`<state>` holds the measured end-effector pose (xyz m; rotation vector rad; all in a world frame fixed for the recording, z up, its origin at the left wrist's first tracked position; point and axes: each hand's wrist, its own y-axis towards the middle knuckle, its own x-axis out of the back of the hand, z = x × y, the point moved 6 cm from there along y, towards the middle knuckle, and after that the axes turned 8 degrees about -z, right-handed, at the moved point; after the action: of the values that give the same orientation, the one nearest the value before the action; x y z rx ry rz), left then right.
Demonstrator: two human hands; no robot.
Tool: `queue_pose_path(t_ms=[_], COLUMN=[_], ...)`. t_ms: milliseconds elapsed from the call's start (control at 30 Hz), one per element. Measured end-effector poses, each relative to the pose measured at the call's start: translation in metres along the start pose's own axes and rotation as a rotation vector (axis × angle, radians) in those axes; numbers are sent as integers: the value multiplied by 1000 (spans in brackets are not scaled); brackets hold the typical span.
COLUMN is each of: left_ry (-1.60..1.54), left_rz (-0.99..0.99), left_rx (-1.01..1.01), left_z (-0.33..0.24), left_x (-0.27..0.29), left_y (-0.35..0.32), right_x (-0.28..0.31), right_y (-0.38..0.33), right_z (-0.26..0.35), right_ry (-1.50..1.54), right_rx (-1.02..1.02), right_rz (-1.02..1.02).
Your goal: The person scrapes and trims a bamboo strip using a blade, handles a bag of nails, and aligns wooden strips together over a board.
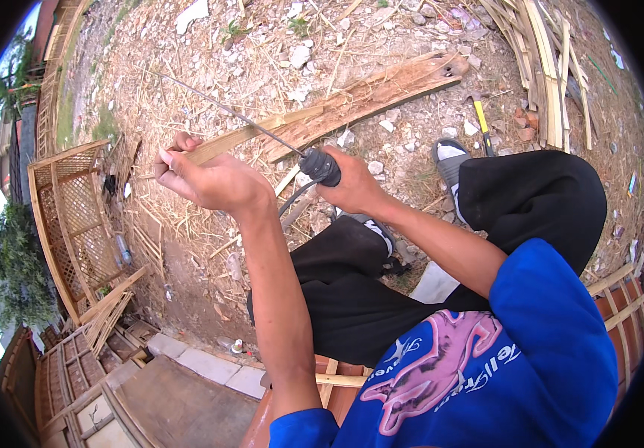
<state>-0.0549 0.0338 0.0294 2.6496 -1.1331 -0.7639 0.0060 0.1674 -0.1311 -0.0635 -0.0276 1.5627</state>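
The right hand (352, 183) grips the black handle of a thin blade (225, 112), whose long axis runs up-left. The left hand (210, 179), fingers closed, pinches a bamboo strip (240, 138) just beneath the blade, crossing it.

Left hand (202, 175) sits left of the right hand (352, 183), a bamboo strip (221, 145) pinched in it, and the tool (320, 166) lies between them, its thin rod (217, 108) running up-left. Beyond both, a split plank (366, 97) lies on the ground (187, 254). Hammer (482, 123) right of it, lattice panel (75, 216) far left.
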Motion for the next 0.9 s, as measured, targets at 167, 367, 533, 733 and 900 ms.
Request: queue_pose_path(t_ms=[167, 367, 533, 733, 900], left_ry=[2, 29, 4, 29, 40], left_rz=[40, 13, 14, 104, 120], left_rx=[-51, -11, -16, -13, 5], left_z=[5, 2, 4, 3, 3], left_x=[5, 5, 9, -12, -17], left_y=[6, 9, 10, 1, 3], right_x=[14, 3, 33, 56, 24], right_y=[7, 6, 4, -16, 11], right_z=[-47, 26, -103, -140, -60], right_ry=[-202, -88, -362, -543, -262], right_rx=[-146, -9, -296, -467, -211], right_rz=[-58, 39, -52, -40, -40])
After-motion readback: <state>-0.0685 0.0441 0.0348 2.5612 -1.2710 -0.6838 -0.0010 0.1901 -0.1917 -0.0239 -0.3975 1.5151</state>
